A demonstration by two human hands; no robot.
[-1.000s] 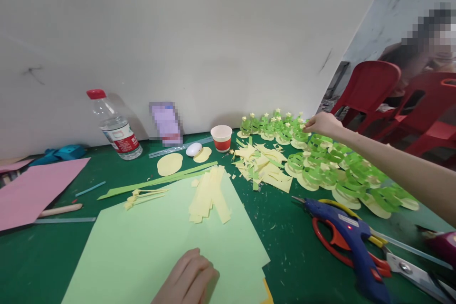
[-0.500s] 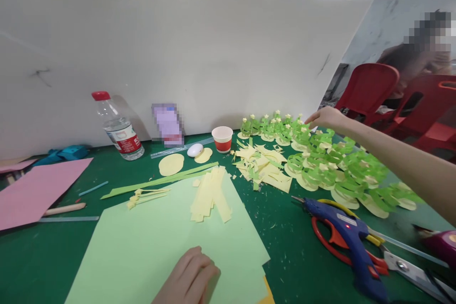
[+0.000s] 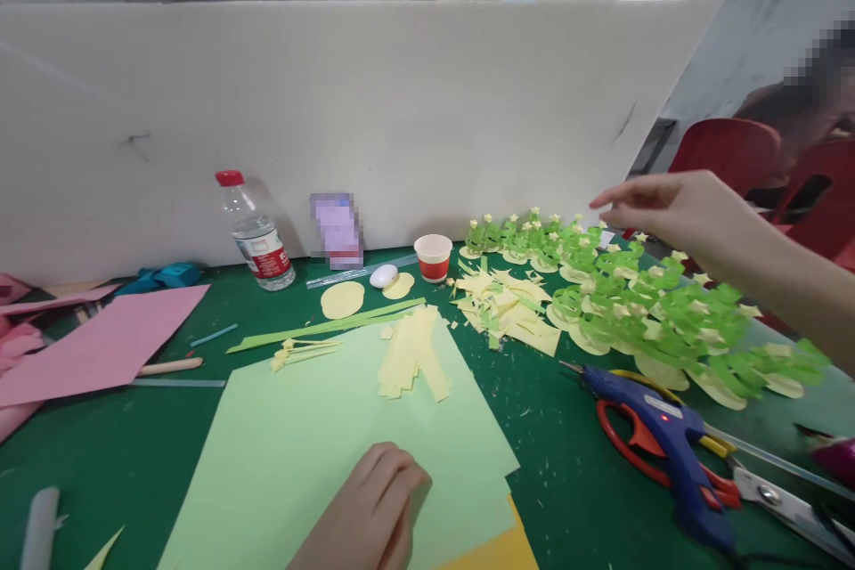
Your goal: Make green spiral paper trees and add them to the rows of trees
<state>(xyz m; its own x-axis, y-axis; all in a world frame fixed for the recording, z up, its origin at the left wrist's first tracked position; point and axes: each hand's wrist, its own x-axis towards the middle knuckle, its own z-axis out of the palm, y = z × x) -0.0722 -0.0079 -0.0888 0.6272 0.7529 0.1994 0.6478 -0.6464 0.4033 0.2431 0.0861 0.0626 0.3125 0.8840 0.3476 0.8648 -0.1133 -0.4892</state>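
Curled fingers of my left hand [image 3: 378, 499] rest on the light green paper sheets [image 3: 280, 436]; their inner side is hidden. My right hand [image 3: 668, 200] hovers over the back right group of small green paper trees [image 3: 621, 294] topped with yellow stars, its thumb and fingertips slightly apart and nothing seen between them. Yellow paper strips [image 3: 411, 356] lie on the green sheets ahead of my left hand. Left of them are thin yellow stems with star tips [image 3: 294, 354] and long green strips [image 3: 334, 325].
A blue glue gun [image 3: 658, 427] lies over red-handled scissors [image 3: 768, 494] at right. Yellow scraps [image 3: 508, 303], a paper cup [image 3: 434, 258], pale discs [image 3: 343, 300], a phone [image 3: 337, 232] and a water bottle [image 3: 257, 240] stand or lie near the white board [image 3: 374, 116]. Pink paper [image 3: 113, 338] covers the left.
My right hand has lifted up and away from the paper trees at the back. My left hand stays on the green paper. The whole view has shifted slightly to the left.
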